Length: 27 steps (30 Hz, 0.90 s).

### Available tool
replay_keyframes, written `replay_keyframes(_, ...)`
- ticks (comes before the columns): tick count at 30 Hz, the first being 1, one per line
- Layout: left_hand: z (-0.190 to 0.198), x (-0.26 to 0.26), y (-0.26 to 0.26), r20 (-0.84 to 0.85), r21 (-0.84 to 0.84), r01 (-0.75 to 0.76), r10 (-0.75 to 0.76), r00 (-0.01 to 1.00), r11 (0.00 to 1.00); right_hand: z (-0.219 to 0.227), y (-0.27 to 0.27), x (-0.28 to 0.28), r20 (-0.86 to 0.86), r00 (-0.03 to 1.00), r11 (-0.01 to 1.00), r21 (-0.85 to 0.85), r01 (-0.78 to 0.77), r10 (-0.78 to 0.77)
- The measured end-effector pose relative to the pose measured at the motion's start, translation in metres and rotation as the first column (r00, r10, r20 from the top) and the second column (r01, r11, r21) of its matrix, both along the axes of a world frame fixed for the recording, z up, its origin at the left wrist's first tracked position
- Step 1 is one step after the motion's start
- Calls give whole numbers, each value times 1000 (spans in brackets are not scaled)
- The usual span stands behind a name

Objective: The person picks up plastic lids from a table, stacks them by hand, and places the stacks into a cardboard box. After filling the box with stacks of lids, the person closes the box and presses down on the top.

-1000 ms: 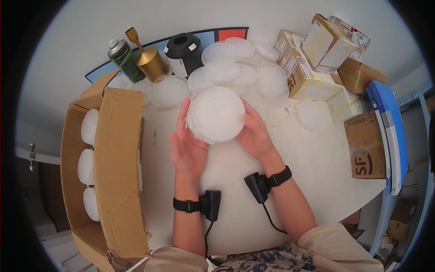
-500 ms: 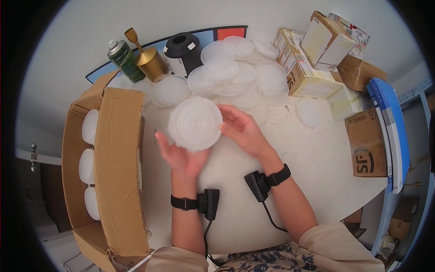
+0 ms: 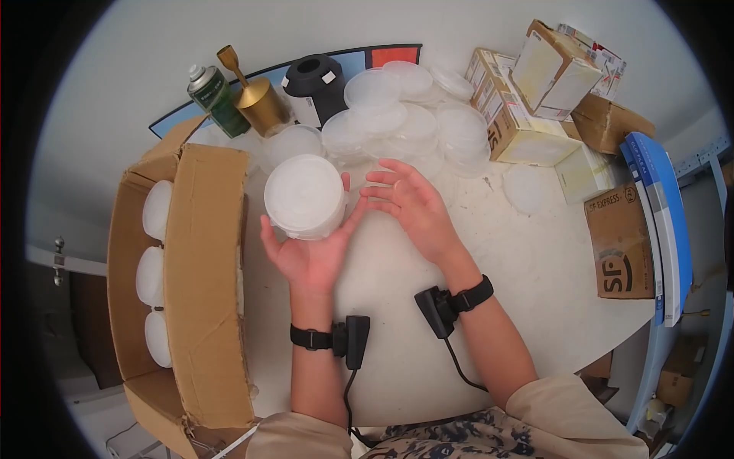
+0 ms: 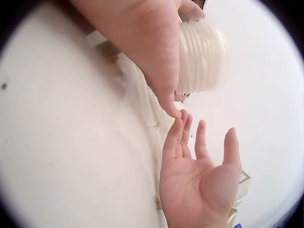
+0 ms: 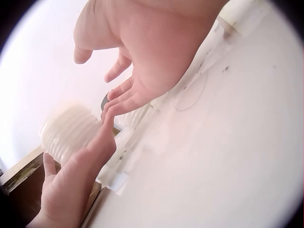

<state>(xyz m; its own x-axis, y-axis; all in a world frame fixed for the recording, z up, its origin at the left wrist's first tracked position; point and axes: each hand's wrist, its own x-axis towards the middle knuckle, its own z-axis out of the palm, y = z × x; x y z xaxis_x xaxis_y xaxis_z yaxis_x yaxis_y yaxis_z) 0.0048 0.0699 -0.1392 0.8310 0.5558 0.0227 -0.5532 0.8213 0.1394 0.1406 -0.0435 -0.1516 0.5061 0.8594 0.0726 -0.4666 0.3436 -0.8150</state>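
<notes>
A stack of round translucent lids [image 3: 303, 193] [image 4: 202, 59] [image 5: 71, 133] sits in my upturned left hand [image 3: 310, 260] [image 4: 142, 42] [image 5: 71, 185], its thumb and fingers cupped round the sides. My right hand [image 3: 420, 222] [image 4: 194, 183] [image 5: 147, 47] holds nothing, its fingers spread and slightly bent. Its fingertips meet or nearly meet a fingertip of the left hand, just right of the stack. To the left, a cardboard box [image 3: 202, 291] contains several white round pieces [image 3: 150, 277] in a row.
More lids [image 3: 375, 126] lie in overlapping piles at the table's back, with one apart [image 3: 524, 190]. Behind are a green spray can [image 3: 218, 101], a gold object [image 3: 261, 105] and a black cylinder [image 3: 317, 84]. Small boxes [image 3: 535, 141] and blue folders [image 3: 657, 222] line the right.
The stack has moved left and now stands in the left hand alone. My right hand has let go of it, its fingers spreading beside it.
</notes>
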Motion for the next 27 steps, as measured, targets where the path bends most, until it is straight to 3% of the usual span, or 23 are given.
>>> replay_keyframes(5,-1,-1,2,35,-189,-67,75,997,980,0,-2,3,-120,989,992,99,-72,84)
replay_keyframes(16,0,0,2,-37,-135,-122,118,992,983,4,-5,8,-283,958,973,231,15,53)
replay_keyframes(18,0,0,2,-43,-136,-126,121,992,983,3,-7,12,-369,923,943,333,19,112)
replay_keyframes(27,-1,-1,3,-37,-136,-124,120,992,983,5,-12,18,-479,874,925,361,115,79)
